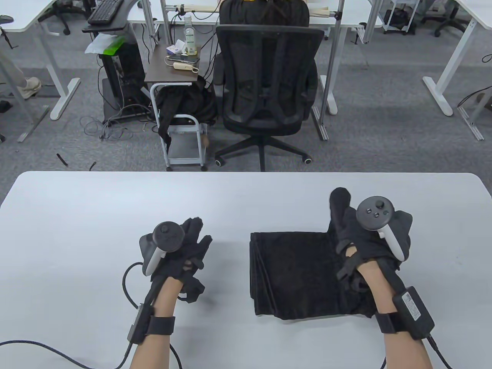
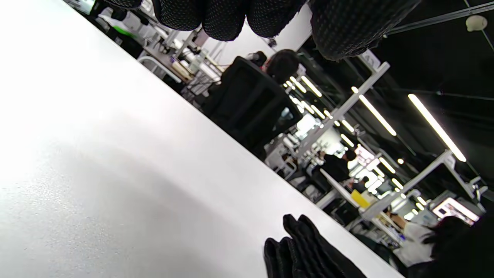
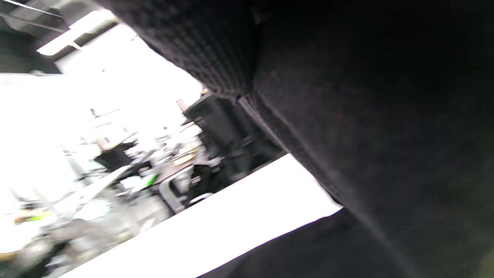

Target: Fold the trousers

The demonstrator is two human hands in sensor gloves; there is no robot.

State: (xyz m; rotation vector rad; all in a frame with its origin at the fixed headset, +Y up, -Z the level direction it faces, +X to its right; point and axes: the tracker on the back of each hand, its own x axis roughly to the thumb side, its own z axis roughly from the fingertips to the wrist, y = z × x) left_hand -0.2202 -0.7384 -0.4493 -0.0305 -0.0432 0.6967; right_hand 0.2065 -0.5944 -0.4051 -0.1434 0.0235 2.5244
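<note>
Black trousers lie folded into a thick rectangle on the white table, right of centre. My right hand grips the trousers' right end, and that fabric is bunched up around the fingers, raised off the table. In the right wrist view a gloved finger presses against the dark cloth. My left hand rests on the table left of the trousers with fingers spread, holding nothing. In the left wrist view its fingertips hang at the top and the trousers' layered edge shows at the bottom.
A black office chair and a small white cart stand beyond the table's far edge. A cable runs from my left wrist across the table's near left corner.
</note>
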